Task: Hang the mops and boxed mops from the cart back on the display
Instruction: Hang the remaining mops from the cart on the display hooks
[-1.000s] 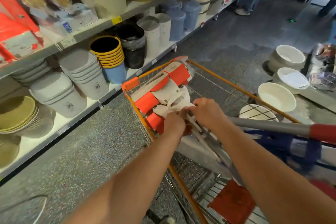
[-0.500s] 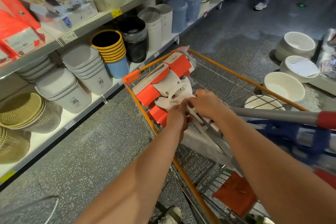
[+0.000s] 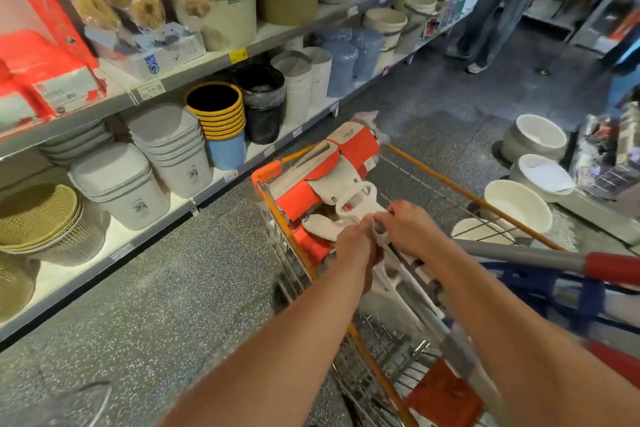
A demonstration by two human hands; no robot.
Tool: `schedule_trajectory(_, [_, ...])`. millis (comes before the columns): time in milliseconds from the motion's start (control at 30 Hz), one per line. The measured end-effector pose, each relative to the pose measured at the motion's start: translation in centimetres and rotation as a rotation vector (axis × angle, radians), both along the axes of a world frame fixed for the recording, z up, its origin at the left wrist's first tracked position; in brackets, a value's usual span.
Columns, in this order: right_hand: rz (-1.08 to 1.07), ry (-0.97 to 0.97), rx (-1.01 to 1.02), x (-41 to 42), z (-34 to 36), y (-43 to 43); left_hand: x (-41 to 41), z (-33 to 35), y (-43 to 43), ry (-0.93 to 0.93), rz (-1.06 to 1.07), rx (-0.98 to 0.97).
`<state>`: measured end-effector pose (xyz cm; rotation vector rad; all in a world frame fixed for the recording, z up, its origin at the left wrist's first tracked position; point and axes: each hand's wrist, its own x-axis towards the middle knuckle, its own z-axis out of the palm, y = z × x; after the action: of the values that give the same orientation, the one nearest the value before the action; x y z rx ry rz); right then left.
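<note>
The mop point(image 3: 346, 184) lies in the cart point(image 3: 460, 191), on top of other mops. Its red and white head is at the far corner of the cart, up and to the left of the hands. Its pole point(image 3: 446, 333) runs the other way, back toward the person and down to the right. So the long line of the mop slants across the cart, from far left to near right. Both hands meet on that line, at the neck where the head joins the pole. The left hand point(image 3: 356, 246) is on the left side of the neck and the right hand point(image 3: 412, 229) is on the right side, and they touch each other. The fingers point(image 3: 386, 217) of both hands curl tight around the neck, so both hands grip the mop. The head starts just past the fingers, and neither hand is clearly nearer to it. I think the next move is to lift the mop up and out, and the long pole must get past the push bar point(image 3: 519, 253). The shelf point(image 3: 114, 243) on the left holds bins point(image 3: 173, 149). No place to hang a mop shows here.
</note>
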<state>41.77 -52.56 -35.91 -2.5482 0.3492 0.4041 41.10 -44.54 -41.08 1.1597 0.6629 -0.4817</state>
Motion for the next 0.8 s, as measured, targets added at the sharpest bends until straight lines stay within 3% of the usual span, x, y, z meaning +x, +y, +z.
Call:
schedule_trajectory(367, [-0.061,-0.186,-0.114,-3.4,6.7,2.2,-3.0,6.8,2.3,-0.199,-0.056,-0.192])
schedule_trajectory(800, [-0.129,-0.582,0.08,-6.8,16.0,13.5,-4.1,16.5,13.7,-0.546,-0.043,-0.141])
